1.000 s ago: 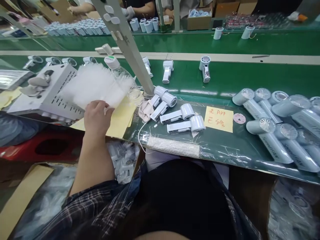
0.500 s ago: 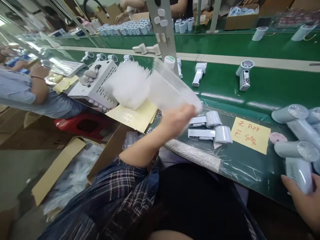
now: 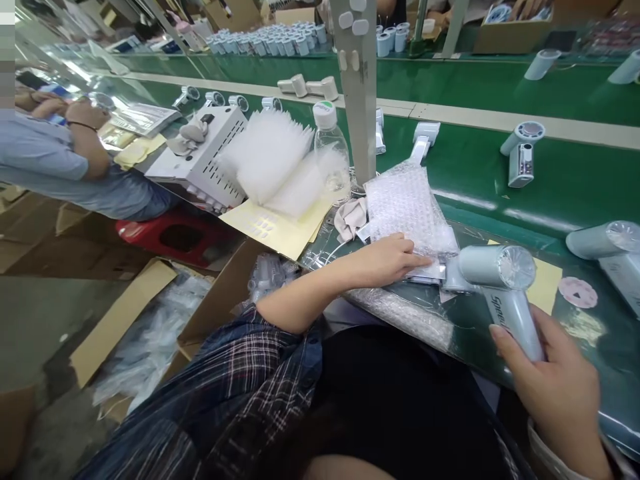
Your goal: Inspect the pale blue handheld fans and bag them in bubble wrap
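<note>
My left hand [image 3: 387, 259] holds the near edge of a clear bubble-wrap bag [image 3: 407, 207] that lies over the small white fans on the green workbench [image 3: 575, 333]. My right hand [image 3: 555, 380] grips the handle of a pale blue handheld fan [image 3: 503, 287], its round head pointing up and left, close to the bag. A fanned stack of white bubble bags [image 3: 273, 160] stands to the left on yellow sheets [image 3: 273, 230]. More pale blue fans [image 3: 613, 250] lie at the right edge.
A water bottle [image 3: 330, 150] and a grey upright post [image 3: 360, 87] stand behind the bag. A white slotted box [image 3: 207, 157] sits left. White fans [image 3: 520, 150] lie on the green conveyor. A seated person [image 3: 55, 163] is at left. Open cardboard boxes [image 3: 150, 320] lie on the floor.
My left hand took one bubble bag from the stack and brought it down onto the bench. My right hand picked up a pale blue fan and carried it toward the bag.
</note>
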Tool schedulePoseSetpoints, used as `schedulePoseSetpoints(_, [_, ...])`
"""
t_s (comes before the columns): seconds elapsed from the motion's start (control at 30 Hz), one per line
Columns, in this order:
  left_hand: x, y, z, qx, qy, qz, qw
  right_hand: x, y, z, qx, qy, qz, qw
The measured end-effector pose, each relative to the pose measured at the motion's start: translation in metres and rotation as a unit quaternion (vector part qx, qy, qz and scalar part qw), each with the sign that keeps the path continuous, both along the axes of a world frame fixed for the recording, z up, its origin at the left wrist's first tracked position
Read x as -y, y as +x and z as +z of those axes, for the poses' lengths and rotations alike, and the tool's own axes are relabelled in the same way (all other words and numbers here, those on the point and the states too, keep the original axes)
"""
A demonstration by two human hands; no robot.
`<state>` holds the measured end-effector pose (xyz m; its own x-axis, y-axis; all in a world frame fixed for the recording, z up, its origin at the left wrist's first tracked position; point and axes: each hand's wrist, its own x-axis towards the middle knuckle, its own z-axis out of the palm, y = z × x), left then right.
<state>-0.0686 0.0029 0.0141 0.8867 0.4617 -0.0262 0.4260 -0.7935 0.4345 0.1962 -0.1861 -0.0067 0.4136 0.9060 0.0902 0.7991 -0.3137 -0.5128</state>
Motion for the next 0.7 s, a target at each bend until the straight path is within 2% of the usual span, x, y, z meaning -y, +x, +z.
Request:
schedulePoseSetpoints(0.07, [0.001, 0.007, -0.003, -0.001, -0.027, 0.008, 1.0, -0.005, -0.023, -0.004, -0.025, 0.046, 0.015, 0.999])
schedulePoseSetpoints(0.13, [-0.002, 0.013, -0.008, 0.053, -0.12, 0.043, 0.991, -0.008, -0.043, -0.013, -0.042, 0.083, 0.054, 0.994])
schedulePoseSetpoints(0.17, [-0.004, 0.016, -0.011, 0.095, -0.179, 0.069, 0.977, -0.01, -0.052, -0.017, -0.04, 0.097, 0.067, 0.992])
schedulePoseSetpoints(0.2, [-0.007, 0.017, -0.015, 0.141, -0.241, 0.1, 0.955, -0.013, -0.059, -0.022, -0.032, 0.106, 0.075, 0.991])
schedulePoseSetpoints(0.27, [-0.013, 0.016, -0.02, 0.221, -0.359, 0.163, 0.892, -0.019, -0.067, -0.029, -0.002, 0.099, 0.085, 0.991])
schedulePoseSetpoints(0.33, [-0.017, 0.012, -0.021, 0.275, -0.434, 0.217, 0.83, -0.024, -0.068, -0.033, 0.037, 0.085, 0.101, 0.99])
schedulePoseSetpoints(0.37, [-0.018, 0.01, -0.02, 0.291, -0.445, 0.233, 0.814, -0.025, -0.067, -0.033, 0.06, 0.086, 0.113, 0.988])
schedulePoseSetpoints(0.4, [-0.017, 0.007, -0.016, 0.302, -0.434, 0.237, 0.815, -0.026, -0.067, -0.032, 0.087, 0.088, 0.128, 0.984])
schedulePoseSetpoints(0.43, [-0.015, 0.005, -0.012, 0.308, -0.398, 0.231, 0.833, -0.026, -0.066, -0.029, 0.116, 0.089, 0.144, 0.979])
schedulePoseSetpoints(0.5, [-0.005, 0.004, 0.0, 0.293, -0.265, 0.184, 0.9, -0.025, -0.068, -0.021, 0.17, 0.095, 0.171, 0.966])
schedulePoseSetpoints(0.57, [0.011, 0.005, 0.013, 0.234, -0.077, 0.068, 0.967, -0.025, -0.07, -0.01, 0.201, 0.099, 0.191, 0.956])
schedulePoseSetpoints(0.6, [0.02, 0.006, 0.019, 0.197, 0.024, -0.004, 0.98, -0.025, -0.071, -0.003, 0.196, 0.096, 0.2, 0.955])
schedulePoseSetpoints(0.63, [0.029, 0.007, 0.024, 0.167, 0.118, -0.072, 0.976, -0.027, -0.072, 0.004, 0.165, 0.09, 0.202, 0.961])
schedulePoseSetpoints(0.67, [0.037, 0.007, 0.028, 0.155, 0.201, -0.124, 0.959, -0.028, -0.07, 0.012, 0.117, 0.087, 0.192, 0.971])
schedulePoseSetpoints(0.7, [0.042, 0.007, 0.031, 0.159, 0.269, -0.148, 0.938, -0.03, -0.068, 0.019, 0.068, 0.088, 0.171, 0.979])
